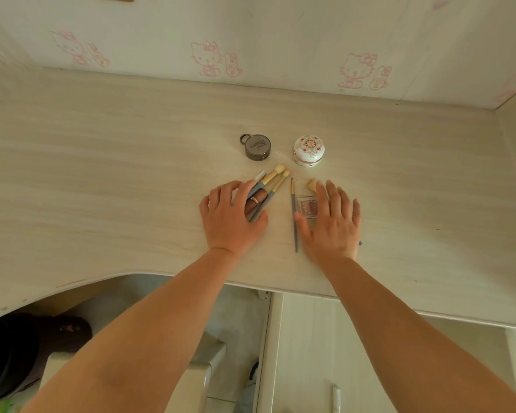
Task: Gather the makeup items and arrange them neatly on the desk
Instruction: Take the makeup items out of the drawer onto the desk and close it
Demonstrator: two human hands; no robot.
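On the pale wooden desk [131, 174] my left hand [230, 217] grips a bundle of blue-handled makeup brushes [273, 181]; their tan heads point up and to the right past my fingers. My right hand [332, 222] lies flat with straight fingers over a small pink glitter eyeshadow palette [306, 207] and over another brush, whose tan head [311, 184] shows beside my fingertips. A thin liner brush [294, 222] lies between my hands, next to my right thumb. Farther back stand a dark round compact [255, 146] and a white floral jar [309, 151].
The wall with pink cartoon cat stickers [206, 59] runs close behind the desk, and a side panel closes it at the right. The desk's front edge curves in at the lower left. Below are a white cabinet [307, 338], a white pen [336, 397] and a dark cushion [42, 338].
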